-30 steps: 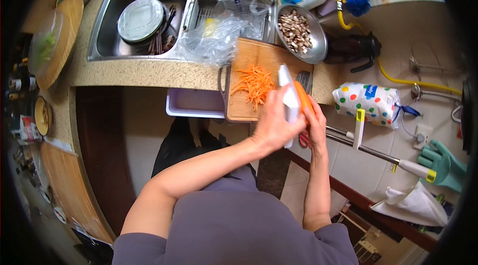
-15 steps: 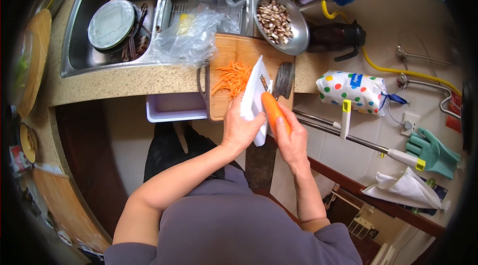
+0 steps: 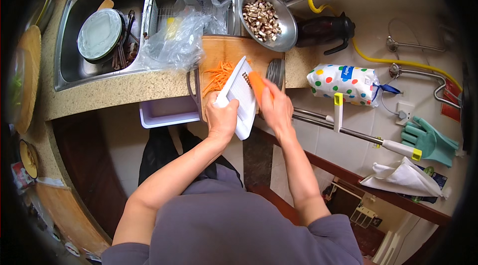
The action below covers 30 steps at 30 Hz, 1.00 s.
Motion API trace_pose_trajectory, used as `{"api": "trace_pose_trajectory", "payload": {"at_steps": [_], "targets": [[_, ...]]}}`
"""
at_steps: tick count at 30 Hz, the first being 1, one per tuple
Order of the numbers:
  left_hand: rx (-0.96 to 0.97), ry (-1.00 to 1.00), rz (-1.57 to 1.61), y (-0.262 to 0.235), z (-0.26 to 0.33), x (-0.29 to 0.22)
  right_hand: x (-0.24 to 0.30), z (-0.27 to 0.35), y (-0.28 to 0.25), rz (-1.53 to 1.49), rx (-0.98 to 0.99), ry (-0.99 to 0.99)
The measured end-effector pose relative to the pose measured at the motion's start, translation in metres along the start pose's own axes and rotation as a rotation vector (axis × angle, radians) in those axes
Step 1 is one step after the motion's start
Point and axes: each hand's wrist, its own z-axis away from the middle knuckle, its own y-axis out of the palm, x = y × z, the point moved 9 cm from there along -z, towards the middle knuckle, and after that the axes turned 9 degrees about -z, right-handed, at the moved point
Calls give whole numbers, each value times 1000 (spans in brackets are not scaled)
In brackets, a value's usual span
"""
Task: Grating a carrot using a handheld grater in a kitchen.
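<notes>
Plastic bag point(image 3: 175, 46) beside cutting board point(image 3: 226, 51)

White flat grater point(image 3: 240, 98): tilted, upper end over the wooden cutting board point(image 3: 234, 58), lower end gripped in left hand point(image 3: 222, 118), fingers wrapped round its left edge. Carrot point(image 3: 257, 87): orange, stubby, pressed on grater face, held at right hand point(image 3: 277, 110) fingertips. Carrot shreds point(image 3: 219, 76): thin orange strips piled on board, just beyond left fingers, under grater's top end.
</notes>
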Motion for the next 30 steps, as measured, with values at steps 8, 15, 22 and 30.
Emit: {"api": "trace_pose_trajectory", "payload": {"at_steps": [8,15,22,30], "targets": [[-15,90,54,9,8,-13,-11,-34,21,222,96,175],[-68,70,60,-14,-1,0,51,26,-9,58,129,-33],[-51,178,46,9,0,-12,-1,-34,21,220,9,39],[-92,158,-34,-5,-5,11,24,-16,21,198,74,0]]}}
